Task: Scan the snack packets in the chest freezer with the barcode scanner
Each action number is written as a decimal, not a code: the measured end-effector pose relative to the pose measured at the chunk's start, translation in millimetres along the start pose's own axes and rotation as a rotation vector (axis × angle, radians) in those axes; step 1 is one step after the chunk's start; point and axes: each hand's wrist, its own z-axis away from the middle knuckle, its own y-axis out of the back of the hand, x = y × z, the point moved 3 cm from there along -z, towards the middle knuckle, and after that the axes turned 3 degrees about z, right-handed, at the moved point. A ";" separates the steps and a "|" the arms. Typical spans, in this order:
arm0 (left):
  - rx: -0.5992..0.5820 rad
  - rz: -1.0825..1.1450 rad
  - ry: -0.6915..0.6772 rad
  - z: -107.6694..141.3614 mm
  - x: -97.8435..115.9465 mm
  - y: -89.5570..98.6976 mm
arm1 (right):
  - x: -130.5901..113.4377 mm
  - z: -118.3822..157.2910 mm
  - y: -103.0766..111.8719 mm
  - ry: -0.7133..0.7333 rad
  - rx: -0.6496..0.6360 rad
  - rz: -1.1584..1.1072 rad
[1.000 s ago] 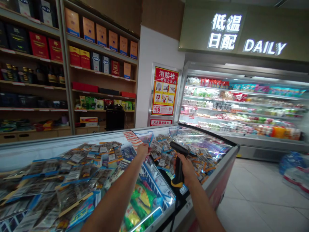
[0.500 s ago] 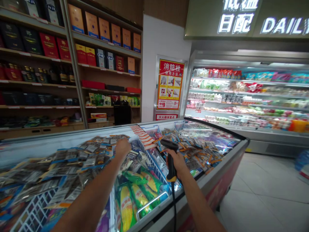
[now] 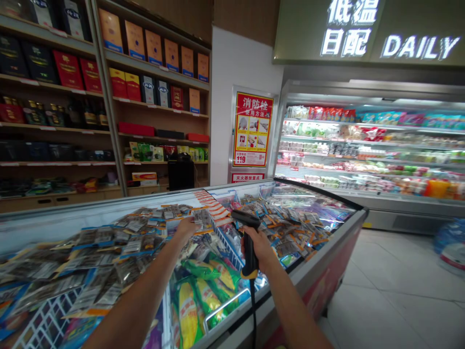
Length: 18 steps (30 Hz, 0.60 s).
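My right hand (image 3: 262, 246) is wrapped round the grip of a black and yellow handheld barcode scanner (image 3: 250, 257), whose cable hangs down over the freezer's front edge. The scanner's head is level and points left, toward my left hand (image 3: 185, 230). That hand is closed on a small flat packet (image 3: 202, 219) with a printed back and an orange edge, held above the chest freezer. Many similar packets (image 3: 134, 242) lie heaped to the left. Under my left hand, a wire basket holds yellow and green corn packs (image 3: 189, 310).
The chest freezer's rim (image 3: 236, 322) runs along the front. More packets (image 3: 290, 223) lie past a wire divider on the right. Boxed goods fill the shelves (image 3: 156, 104) at the back left; a lit refrigerated display (image 3: 345, 150) and bottled water (image 3: 450, 245) stand right.
A packet now shows in my left hand, raised off the heap and extended toward the scanner. The whole view has shifted slightly; my right hand keeps its hold on the scanner.
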 end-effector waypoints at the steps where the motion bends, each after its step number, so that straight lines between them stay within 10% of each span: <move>1: -0.037 0.050 -0.014 5.0 2.8 -5.5 | -0.6 1.0 -1.3 -0.003 -0.007 -0.024; 8: -0.144 0.426 -0.072 15.3 16.9 -42.5 | -3.1 5.9 -7.4 -0.025 -0.030 -0.063; 18: -0.122 0.372 -0.036 10.6 31.4 -79.8 | -6.2 4.0 14.1 -0.004 0.036 -0.038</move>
